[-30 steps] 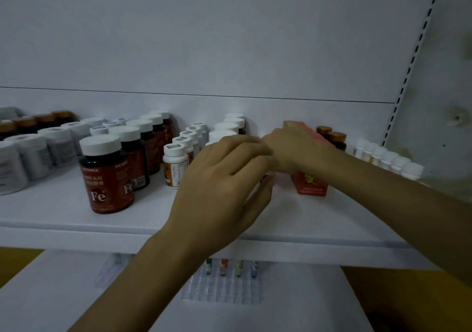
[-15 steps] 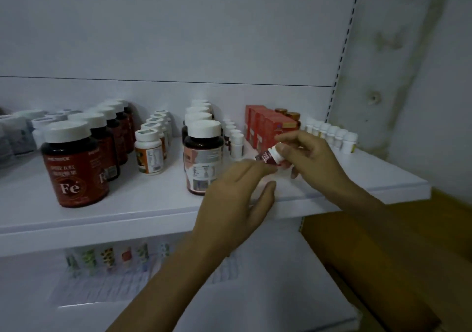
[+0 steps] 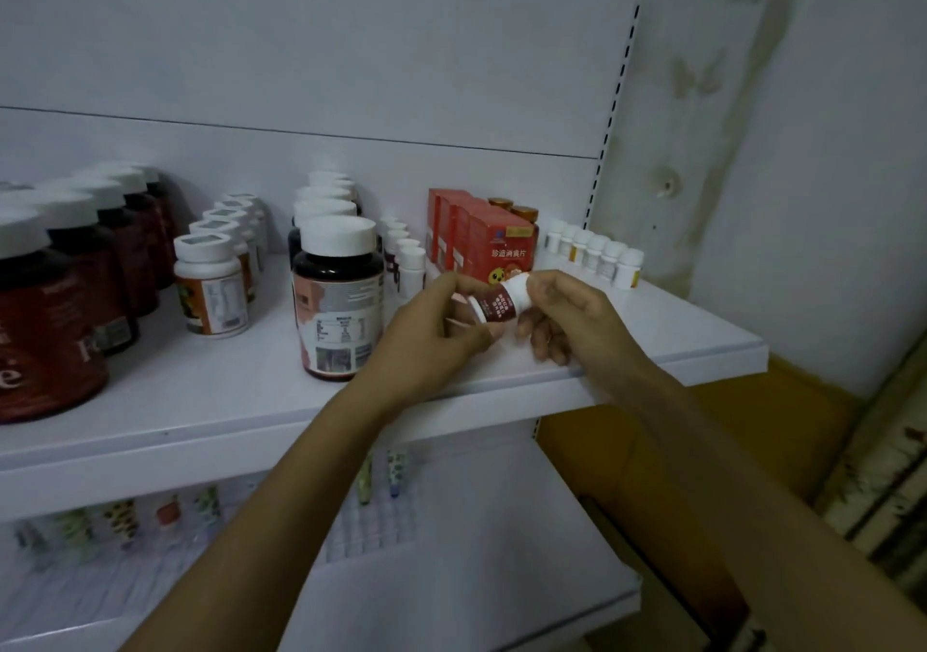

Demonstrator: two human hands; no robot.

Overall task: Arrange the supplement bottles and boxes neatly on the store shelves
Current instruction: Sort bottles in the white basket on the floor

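Now both hands are on it: the left hand (image 3: 431, 335) pinches the lower end of the small red-labelled bottle (image 3: 496, 304), and the right hand (image 3: 567, 315) curls around its white cap. The bottle is tilted, cap up to the right, held just above the shelf (image 3: 677, 335) near its front edge, right before the red boxes (image 3: 494, 245).

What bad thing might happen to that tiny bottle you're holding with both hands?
1. The small dark-red bottle with a white cap lies tilted between the left hand and right hand, near the white shelf's front edge. If the fingers slip, it may drop off the shelf.
2. The slim white bottles and red cardboard boxes stand close behind, so putting it back might knock one over.
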